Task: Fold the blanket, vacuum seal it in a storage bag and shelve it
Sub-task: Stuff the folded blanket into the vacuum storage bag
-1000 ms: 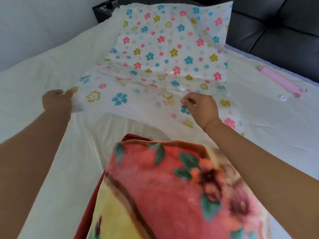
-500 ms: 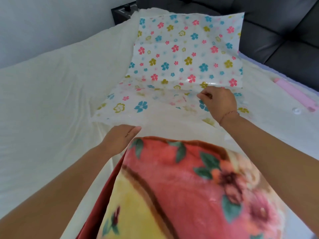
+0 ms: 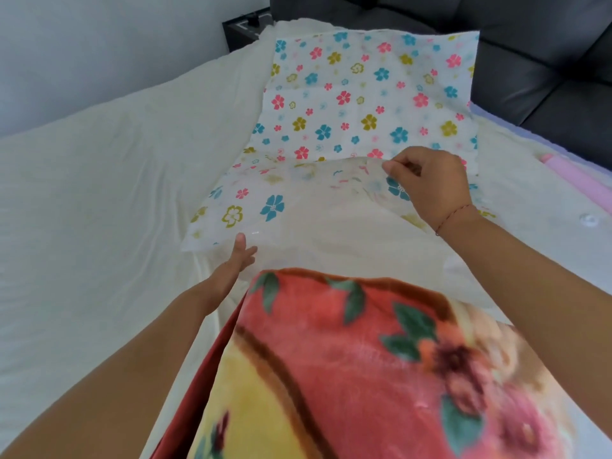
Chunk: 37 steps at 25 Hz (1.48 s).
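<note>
The folded blanket (image 3: 364, 359), red and yellow with flowers and green leaves, lies on the bed close to me. Beyond it lies the storage bag (image 3: 364, 94), clear plastic printed with small coloured flowers, its far half propped against the headboard. My right hand (image 3: 427, 183) pinches the bag's upper layer at the open mouth and holds it lifted. My left hand (image 3: 240, 260) reaches with straight fingers into the mouth, beside the blanket's left corner, touching the lower layer.
A cream sheet (image 3: 99, 210) covers the bed. A pink hand pump (image 3: 576, 175) and a small clear cap (image 3: 588, 219) lie at the right edge. A dark padded headboard (image 3: 546, 61) and a black bedside stand (image 3: 246, 26) sit behind.
My left hand let go of the bag's left edge and came in to the mouth beside the blanket. My right hand raised the top layer higher.
</note>
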Motion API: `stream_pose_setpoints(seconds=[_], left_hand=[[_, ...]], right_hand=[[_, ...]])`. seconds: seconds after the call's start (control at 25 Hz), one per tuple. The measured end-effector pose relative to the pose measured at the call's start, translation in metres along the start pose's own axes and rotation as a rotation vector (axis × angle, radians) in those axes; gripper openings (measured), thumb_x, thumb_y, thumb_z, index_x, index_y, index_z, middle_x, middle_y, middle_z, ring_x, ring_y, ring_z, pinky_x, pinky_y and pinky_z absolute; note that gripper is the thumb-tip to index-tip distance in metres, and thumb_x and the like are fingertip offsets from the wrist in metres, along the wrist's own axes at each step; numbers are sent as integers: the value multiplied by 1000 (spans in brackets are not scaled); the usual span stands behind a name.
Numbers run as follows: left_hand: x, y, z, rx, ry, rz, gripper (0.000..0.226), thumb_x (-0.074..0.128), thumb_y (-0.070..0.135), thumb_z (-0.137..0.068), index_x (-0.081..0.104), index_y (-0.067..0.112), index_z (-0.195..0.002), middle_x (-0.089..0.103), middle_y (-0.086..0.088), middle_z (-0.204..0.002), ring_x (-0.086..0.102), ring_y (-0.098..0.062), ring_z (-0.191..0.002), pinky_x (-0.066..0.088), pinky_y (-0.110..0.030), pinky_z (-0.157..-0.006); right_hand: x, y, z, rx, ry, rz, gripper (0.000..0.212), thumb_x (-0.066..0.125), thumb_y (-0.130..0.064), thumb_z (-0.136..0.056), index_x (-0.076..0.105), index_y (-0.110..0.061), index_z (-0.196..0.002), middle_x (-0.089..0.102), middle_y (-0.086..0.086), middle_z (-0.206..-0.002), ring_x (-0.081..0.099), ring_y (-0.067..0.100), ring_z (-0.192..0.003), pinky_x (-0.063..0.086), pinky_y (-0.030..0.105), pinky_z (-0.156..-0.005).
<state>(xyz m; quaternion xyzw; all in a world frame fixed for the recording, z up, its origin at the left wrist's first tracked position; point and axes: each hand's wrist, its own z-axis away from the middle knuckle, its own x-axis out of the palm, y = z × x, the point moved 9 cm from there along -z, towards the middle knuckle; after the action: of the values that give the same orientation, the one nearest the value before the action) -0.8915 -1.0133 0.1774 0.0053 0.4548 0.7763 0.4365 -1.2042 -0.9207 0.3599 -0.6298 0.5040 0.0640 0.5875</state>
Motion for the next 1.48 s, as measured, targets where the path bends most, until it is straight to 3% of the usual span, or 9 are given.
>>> stream_pose_setpoints(seconds=[0.24,0.48,0.68,0.76,0.88,1.0,1.2,1.4,1.48], left_hand=[[-2,-17,-24,-22,171,225,107,11,90,-67,30,21,-148,34,-1,-150,27,-22,-141,15,-38,-116],[6,-8,5,10,-69,292,96,17,97,-60,58,40,-126,49,8,-142,34,-16,-139,15,-43,-118],[35,80,34,191,-223,124,81,25,80,-82,35,30,-145,40,13,-146,34,-9,-137,17,-27,-114],[41,86,26,201,-133,37,82,54,74,-75,21,40,-142,34,10,-149,30,-7,-136,20,-23,-109],[55,95,48,301,-96,-45,83,53,70,-78,21,38,-147,34,25,-138,34,4,-126,23,-25,-108],[56,108,53,183,63,21,68,44,68,-84,54,18,-130,60,10,-123,57,-10,-114,35,-37,-108],[105,114,34,-219,-70,580,40,49,35,-98,55,-2,-112,69,-11,-92,70,-20,-62,56,-29,-54],[113,149,60,-134,-12,958,18,48,9,-98,57,-5,-92,71,-14,-76,70,-22,-64,58,-26,-56],[114,164,87,-68,-25,983,16,51,10,-96,60,-3,-92,73,-12,-71,72,-17,-63,59,-24,-59]], right_hand=[[29,-3,17,-118,-99,-3,20,65,-28,-90,70,-12,-79,66,1,-70,61,19,-69,52,35,-74],[44,-4,41,-188,-194,94,17,67,-30,-88,72,-16,-80,72,2,-77,66,22,-78,51,37,-80],[37,3,54,-71,-296,78,11,66,-25,-89,72,-16,-89,72,-2,-86,64,14,-85,49,32,-86],[24,18,67,34,-307,-8,10,66,-24,-89,71,-18,-95,70,-6,-89,62,5,-86,46,20,-87],[-40,70,120,290,-61,-185,5,65,-25,-89,67,-22,-94,68,-9,-93,59,-11,-84,41,4,-84],[-80,154,236,782,140,-357,34,66,-53,-81,68,-19,-83,69,-7,-79,64,14,-87,51,33,-84],[-24,192,325,1204,-175,-947,85,72,-72,-60,66,-9,-115,70,19,-110,68,31,-102,44,48,-102],[-48,164,260,837,-216,-655,47,77,-50,-72,61,-28,-111,71,0,-108,61,23,-115,46,38,-102],[-64,166,234,798,-78,-217,78,83,-55,-62,46,-31,-126,55,0,-131,44,22,-131,32,40,-112]])
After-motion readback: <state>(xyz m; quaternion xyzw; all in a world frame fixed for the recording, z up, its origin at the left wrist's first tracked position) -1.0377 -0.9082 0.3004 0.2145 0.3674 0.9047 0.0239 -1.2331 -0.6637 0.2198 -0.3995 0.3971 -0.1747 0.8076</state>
